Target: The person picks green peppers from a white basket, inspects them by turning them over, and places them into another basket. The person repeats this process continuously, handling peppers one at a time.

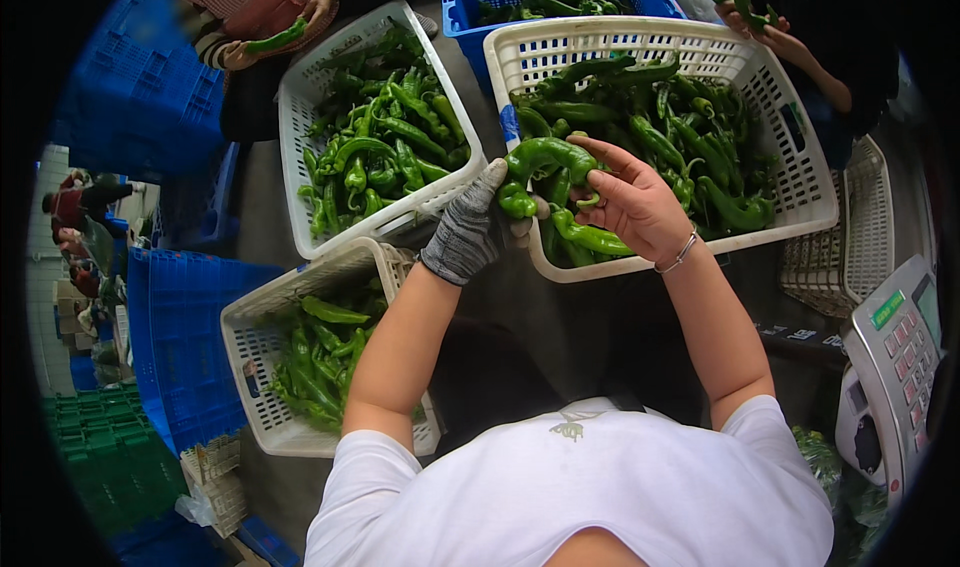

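A curved green pepper (551, 153) is held up between my two hands, over the near left corner of a large white plastic basket (600, 271). My left hand (469, 226), in a grey knit glove, grips its left side near a lobed green end (516, 201). Whether that lobe belongs to the same pepper I cannot tell. The bare fingers of my right hand (634, 199), with a bracelet at the wrist, pinch the right end by the stem. Many long green peppers (697, 147) fill the basket behind and below my hands.
Two more white baskets of green peppers stand to the left, one farther (300, 226) and one nearer (262, 424). A blue crate (469, 34) sits beyond. Two people handle peppers across from me. A scale with a keypad (896, 342) stands at right; blue crates (187, 342) stack at left.
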A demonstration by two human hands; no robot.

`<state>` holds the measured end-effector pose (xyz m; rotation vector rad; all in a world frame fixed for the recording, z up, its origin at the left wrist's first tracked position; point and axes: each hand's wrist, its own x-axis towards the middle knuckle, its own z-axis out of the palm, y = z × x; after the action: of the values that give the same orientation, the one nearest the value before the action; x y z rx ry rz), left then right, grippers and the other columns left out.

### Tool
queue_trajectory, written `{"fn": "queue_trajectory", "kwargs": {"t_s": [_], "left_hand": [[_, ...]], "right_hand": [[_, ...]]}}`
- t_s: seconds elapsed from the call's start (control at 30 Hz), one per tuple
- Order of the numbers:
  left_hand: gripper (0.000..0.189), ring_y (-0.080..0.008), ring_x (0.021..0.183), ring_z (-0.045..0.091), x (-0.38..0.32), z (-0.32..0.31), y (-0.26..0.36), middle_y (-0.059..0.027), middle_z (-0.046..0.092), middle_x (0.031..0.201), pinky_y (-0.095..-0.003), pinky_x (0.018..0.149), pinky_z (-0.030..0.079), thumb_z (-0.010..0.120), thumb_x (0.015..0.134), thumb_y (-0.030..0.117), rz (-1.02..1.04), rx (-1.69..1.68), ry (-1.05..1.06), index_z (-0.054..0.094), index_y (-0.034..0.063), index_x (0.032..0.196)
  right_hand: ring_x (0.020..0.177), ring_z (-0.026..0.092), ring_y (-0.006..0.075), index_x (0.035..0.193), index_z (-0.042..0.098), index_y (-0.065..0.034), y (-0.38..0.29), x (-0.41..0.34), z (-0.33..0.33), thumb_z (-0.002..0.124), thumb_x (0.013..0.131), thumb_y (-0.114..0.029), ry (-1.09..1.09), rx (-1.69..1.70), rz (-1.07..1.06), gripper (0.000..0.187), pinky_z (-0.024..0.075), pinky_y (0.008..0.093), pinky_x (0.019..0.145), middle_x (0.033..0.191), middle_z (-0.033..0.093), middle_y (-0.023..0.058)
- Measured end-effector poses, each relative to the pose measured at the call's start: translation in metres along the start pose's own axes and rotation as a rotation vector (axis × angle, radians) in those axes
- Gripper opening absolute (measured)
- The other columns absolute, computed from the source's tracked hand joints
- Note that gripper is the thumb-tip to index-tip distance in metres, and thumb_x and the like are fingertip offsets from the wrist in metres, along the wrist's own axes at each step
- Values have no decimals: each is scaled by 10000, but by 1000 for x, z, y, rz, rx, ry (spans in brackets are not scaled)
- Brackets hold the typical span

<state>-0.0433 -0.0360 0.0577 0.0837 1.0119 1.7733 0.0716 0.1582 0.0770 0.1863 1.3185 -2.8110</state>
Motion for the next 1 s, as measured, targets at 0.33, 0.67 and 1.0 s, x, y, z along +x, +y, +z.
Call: {"fn": "queue_trajectory", "kwargs": {"t_s": [0.33,0.67,1.0], "left_hand": [[415,-119,795,640,2,-27,8,-24,650,997,-223,542,537,547,938,396,333,-34,-1,557,92,1219],[466,-129,866,641,-3,-11,7,-39,632,999,-238,592,560,578,917,409,397,215,208,543,87,1253],[446,-150,904,640,4,-5,-4,-60,630,1069,-262,637,569,618,912,225,561,224,220,491,103,1322]], "right_hand": [[869,641,155,1386,423,-45,4,41,12,525,952,-65,-20,31,72,446,563,328,776,1053,634,106],[911,626,183,1332,473,-74,18,44,-9,521,958,-104,-2,211,184,379,555,334,771,1115,603,111],[833,599,126,1265,524,-64,-14,73,0,601,913,-90,-76,-5,126,362,550,285,739,1002,598,55]]}}
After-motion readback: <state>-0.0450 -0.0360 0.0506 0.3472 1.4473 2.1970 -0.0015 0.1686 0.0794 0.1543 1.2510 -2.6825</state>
